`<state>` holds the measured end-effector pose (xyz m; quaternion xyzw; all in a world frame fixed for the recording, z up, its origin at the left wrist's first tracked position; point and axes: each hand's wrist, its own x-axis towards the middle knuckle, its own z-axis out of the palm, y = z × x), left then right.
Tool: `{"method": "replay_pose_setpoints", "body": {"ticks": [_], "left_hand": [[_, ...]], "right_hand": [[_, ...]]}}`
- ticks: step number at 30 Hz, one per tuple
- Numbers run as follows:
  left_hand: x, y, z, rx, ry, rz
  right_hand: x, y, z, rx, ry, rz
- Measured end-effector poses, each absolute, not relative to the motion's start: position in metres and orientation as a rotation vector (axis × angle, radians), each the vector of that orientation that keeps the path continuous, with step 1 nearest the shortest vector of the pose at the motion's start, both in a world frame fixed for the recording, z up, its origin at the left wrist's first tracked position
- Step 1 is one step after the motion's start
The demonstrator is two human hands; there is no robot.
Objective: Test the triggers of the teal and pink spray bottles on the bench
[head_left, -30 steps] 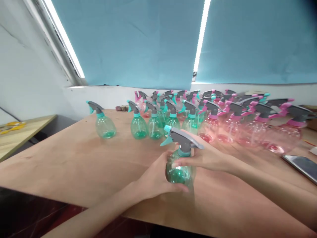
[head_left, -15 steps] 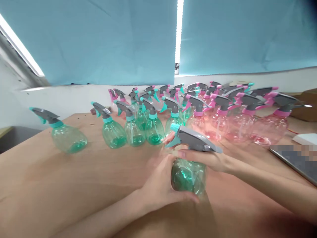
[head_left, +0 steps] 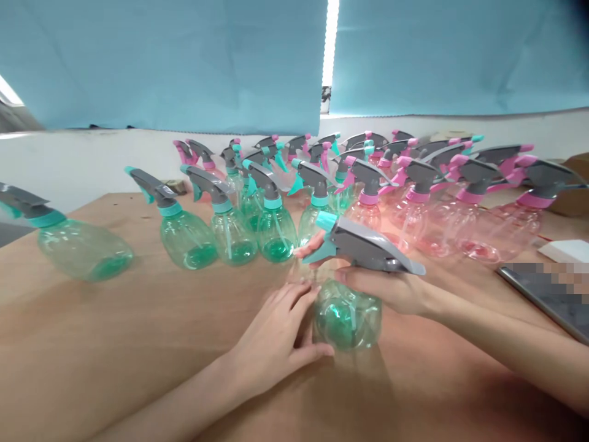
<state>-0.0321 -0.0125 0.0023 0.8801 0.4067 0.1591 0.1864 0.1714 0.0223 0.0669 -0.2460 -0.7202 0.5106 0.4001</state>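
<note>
A spray bottle [head_left: 348, 316] with a see-through green body, grey head and turquoise nozzle stands close in front of me. Its collar is hidden behind my right hand [head_left: 381, 287], which is closed around the neck just under the head. The fingertips come out past the turquoise trigger on the far side. At the bottle's left side is my left hand [head_left: 276, 341], thumb and fingers apart, gripping nothing. Its fingertips are right by the bottle wall; whether they touch it I cannot tell.
Several green spray bottles [head_left: 277, 233] stand in a row behind, one more [head_left: 85, 248] at far left. Several pink spray bottles [head_left: 478, 227] crowd the right. A phone [head_left: 547, 301] and a white object [head_left: 565, 250] lie at the wooden table's [head_left: 151, 344] right.
My left hand has loosened from the green bottle's body and drawn back to the left. The right hand keeps its hold on the neck. The view has shifted slightly.
</note>
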Motion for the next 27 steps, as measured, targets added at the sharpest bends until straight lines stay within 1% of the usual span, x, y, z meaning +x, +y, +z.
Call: {"method": "replay_pose_setpoints", "body": {"ticks": [7, 12, 18, 23, 27], "left_hand": [[-0.032, -0.013, 0.003, 2.512, 1.168, 0.356], [-0.034, -0.012, 0.001, 2.526, 1.148, 0.405], [-0.035, -0.012, 0.001, 2.530, 1.143, 0.411], [-0.035, -0.012, 0.002, 2.526, 1.141, 0.420], [-0.035, -0.012, 0.002, 2.532, 1.154, 0.403]], "right_hand": [[0.169, 0.022, 0.069, -0.566, -1.835, 1.257], [0.169, 0.020, 0.076, -0.671, -1.859, 1.158], [0.172, 0.017, 0.080, -0.646, -1.836, 1.173], [0.174, 0.017, 0.075, -0.711, -1.850, 1.196], [0.168, 0.020, 0.068, -0.630, -1.832, 1.139]]}}
